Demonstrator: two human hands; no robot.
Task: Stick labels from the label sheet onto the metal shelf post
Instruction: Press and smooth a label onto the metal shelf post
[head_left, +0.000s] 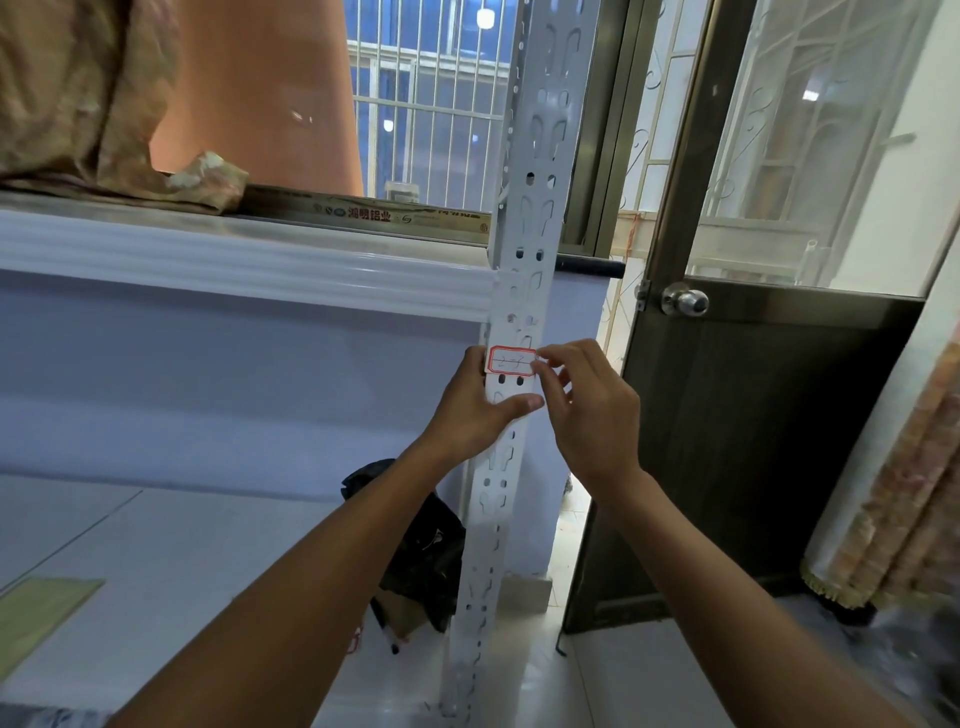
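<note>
Head view: right hand (587, 410) fingertips pinch label (511, 360) at 3 o'clock edge, left hand (475, 410) grips post (519, 291); smooth leftward, avoiding slots.

Both bare forearms reach up toward twelve o'clock. Left hand (475, 410) curls, thumb stretched toward three o'clock. Right hand (587, 410) sits just beside it, fingertips (543, 364) pinched together at its eleven o'clock.

Metal shelf post (524, 291) front open above label (511, 360). Left side blocked by white shelf beam (249, 260); dark door (753, 441) close on right.
</note>
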